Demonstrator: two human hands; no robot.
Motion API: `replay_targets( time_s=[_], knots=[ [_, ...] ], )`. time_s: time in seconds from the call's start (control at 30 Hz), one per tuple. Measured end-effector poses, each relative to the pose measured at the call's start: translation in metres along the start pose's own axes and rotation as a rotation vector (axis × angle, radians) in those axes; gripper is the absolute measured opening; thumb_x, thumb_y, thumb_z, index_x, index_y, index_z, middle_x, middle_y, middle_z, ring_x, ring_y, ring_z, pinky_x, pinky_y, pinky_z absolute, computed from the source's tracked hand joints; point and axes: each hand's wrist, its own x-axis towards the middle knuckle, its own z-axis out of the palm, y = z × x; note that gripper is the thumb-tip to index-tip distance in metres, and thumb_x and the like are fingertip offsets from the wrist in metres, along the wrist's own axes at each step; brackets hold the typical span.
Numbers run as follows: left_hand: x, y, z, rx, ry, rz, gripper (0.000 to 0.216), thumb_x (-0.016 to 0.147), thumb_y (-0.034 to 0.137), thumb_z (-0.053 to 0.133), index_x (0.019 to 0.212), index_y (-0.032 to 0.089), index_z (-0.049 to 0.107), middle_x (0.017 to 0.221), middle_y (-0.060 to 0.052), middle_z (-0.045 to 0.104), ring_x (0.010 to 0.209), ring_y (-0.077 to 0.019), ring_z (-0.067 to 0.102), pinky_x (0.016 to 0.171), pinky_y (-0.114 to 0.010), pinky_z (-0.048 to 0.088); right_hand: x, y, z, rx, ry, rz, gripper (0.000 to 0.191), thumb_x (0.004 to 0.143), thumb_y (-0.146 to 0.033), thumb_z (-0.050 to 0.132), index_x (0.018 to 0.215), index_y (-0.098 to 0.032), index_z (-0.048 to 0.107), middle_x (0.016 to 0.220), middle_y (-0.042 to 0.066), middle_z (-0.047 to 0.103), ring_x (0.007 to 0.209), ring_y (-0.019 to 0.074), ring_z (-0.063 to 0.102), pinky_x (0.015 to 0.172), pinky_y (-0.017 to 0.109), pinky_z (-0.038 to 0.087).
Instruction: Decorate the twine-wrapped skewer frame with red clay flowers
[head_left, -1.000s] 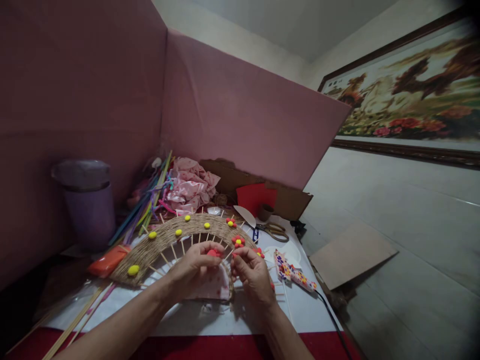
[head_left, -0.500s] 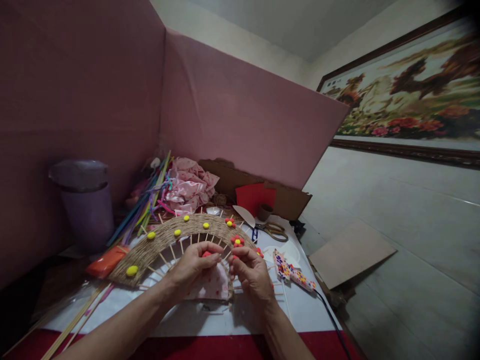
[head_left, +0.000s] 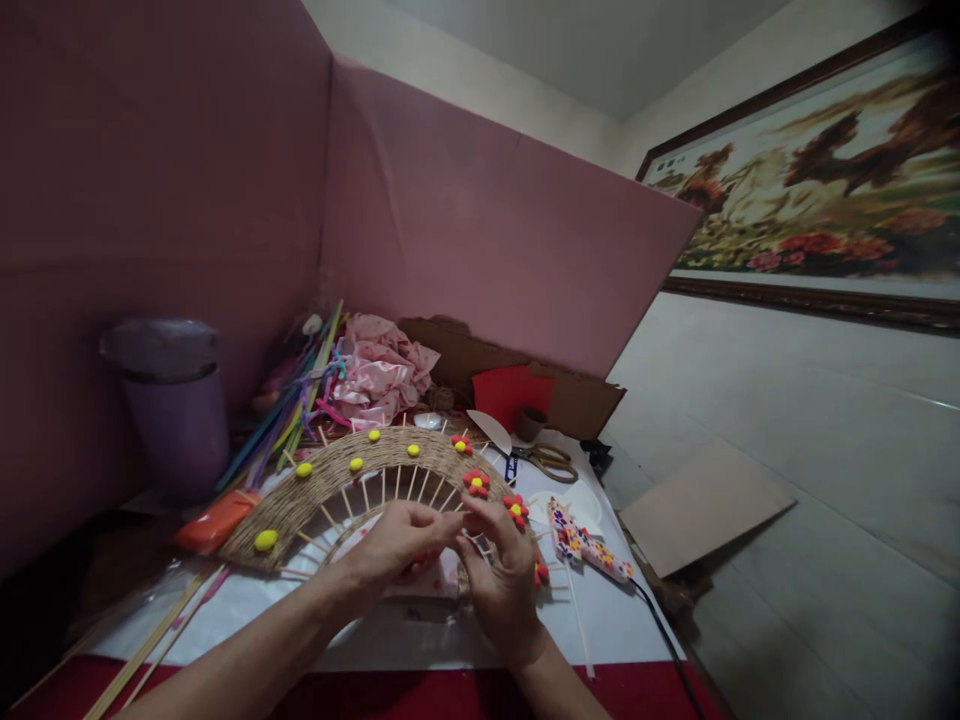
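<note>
My left hand (head_left: 394, 550) and my right hand (head_left: 499, 575) meet fingertip to fingertip just in front of a woven straw arch (head_left: 330, 475) with wooden skewer spokes. Both hands are closed in a pinch; the left holds a bit of red clay (head_left: 421, 560), what the right pinches is too small to see. The arch carries yellow clay dots (head_left: 265, 540) along its left part and red clay flowers with yellow centres (head_left: 475, 483) on its right part. A pink spotted fabric piece (head_left: 442, 578) lies under the hands.
A flower-patterned glue gun (head_left: 581, 545) with a black cord lies right of my hands, scissors (head_left: 547, 462) behind it. An orange clay block (head_left: 214, 522), coloured sticks (head_left: 289, 420), pink ribbon (head_left: 379, 375) and a purple lidded bin (head_left: 172, 400) stand left and back. Pink board walls surround the table.
My hands have come closer together and a little nearer to me, fingertips now touching. The red clay once showing atop my left fingers is now mostly hidden beneath them.
</note>
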Motion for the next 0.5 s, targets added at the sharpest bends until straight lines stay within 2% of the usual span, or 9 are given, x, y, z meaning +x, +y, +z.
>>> replay_targets(
  time_s=[0.1, 0.2, 0.3, 0.4, 0.5],
  knots=[
    [0.0027, -0.004, -0.0017, -0.096, 0.012, 0.015, 0.036, 0.068, 0.047, 0.066, 0.062, 0.013, 0.058, 0.045, 0.007, 0.036, 0.038, -0.0032, 0.024, 0.039, -0.021, 0.012, -0.0011, -0.0012, -0.0008, -0.037, -0.05, -0.051, 0.045, 0.079, -0.013, 0.06, 0.12, -0.03, 0.053, 0.107, 0.005, 0.063, 0.094, 0.0215, 0.06, 0.082, 0.037, 0.048],
    [0.0059, -0.0085, -0.0039, -0.245, 0.036, 0.018, 0.028, 0.062, 0.036, 0.074, 0.071, 0.016, 0.057, 0.049, 0.007, 0.044, 0.039, -0.0031, 0.029, 0.04, -0.018, 0.017, 0.0002, -0.0042, -0.0032, -0.064, -0.067, -0.086, 0.048, 0.08, -0.014, 0.059, 0.124, -0.031, 0.05, 0.111, 0.006, 0.062, 0.103, 0.0238, 0.055, 0.088, 0.041, 0.044],
    [0.0077, -0.0104, -0.0046, -0.271, 0.051, 0.035, 0.031, 0.065, 0.039, 0.072, 0.064, 0.017, 0.05, 0.046, 0.007, 0.042, 0.038, -0.0032, 0.027, 0.038, -0.018, 0.014, 0.0013, -0.0058, -0.0057, -0.089, -0.023, -0.085, 0.038, 0.081, -0.016, 0.057, 0.117, -0.029, 0.055, 0.109, 0.007, 0.062, 0.102, 0.0244, 0.055, 0.087, 0.042, 0.044],
    [0.0088, -0.0095, -0.0049, -0.242, 0.072, 0.054, 0.037, 0.073, 0.051, 0.059, 0.064, 0.016, 0.054, 0.045, 0.005, 0.042, 0.036, -0.0036, 0.026, 0.036, -0.019, 0.012, 0.0017, -0.0039, -0.007, -0.069, 0.037, -0.026, 0.028, 0.084, -0.019, 0.054, 0.11, -0.027, 0.058, 0.106, 0.007, 0.062, 0.098, 0.0234, 0.056, 0.085, 0.04, 0.045],
    [0.0098, -0.0069, -0.0064, -0.227, 0.115, 0.093, 0.03, 0.071, 0.045, 0.065, 0.071, 0.014, 0.061, 0.05, 0.003, 0.05, 0.04, -0.0037, 0.032, 0.039, -0.018, 0.018, 0.0033, -0.001, -0.007, -0.022, 0.079, 0.031, 0.021, 0.086, -0.023, 0.051, 0.104, -0.025, 0.061, 0.105, 0.008, 0.063, 0.1, 0.0235, 0.055, 0.087, 0.041, 0.043]
  ],
)
